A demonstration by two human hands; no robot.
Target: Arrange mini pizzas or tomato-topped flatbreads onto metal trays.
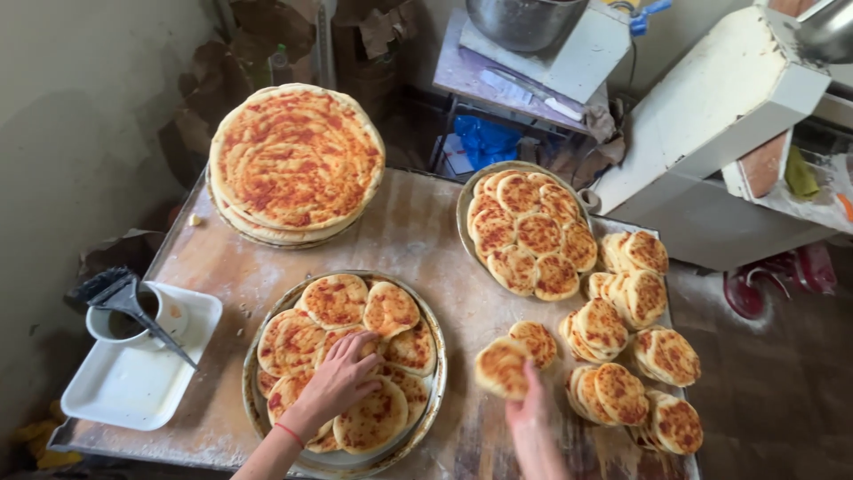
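Two hands work: left hand (342,378) lies with fingers spread on flatbreads in the round tray (434,391); right hand (530,411) pinches a small flatbread (502,366) at five o'clock on the bench (418,222).

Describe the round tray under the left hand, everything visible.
The tray is a round, shallow metal pan with a thin, worn rim, dusted with flour. It lies flat on the floured table, near its front edge, and is packed with overlapping small flatbreads, golden with red sauce patches. The left hand rests palm down on the breads at its centre. A white dish sits to its left, apart from it.
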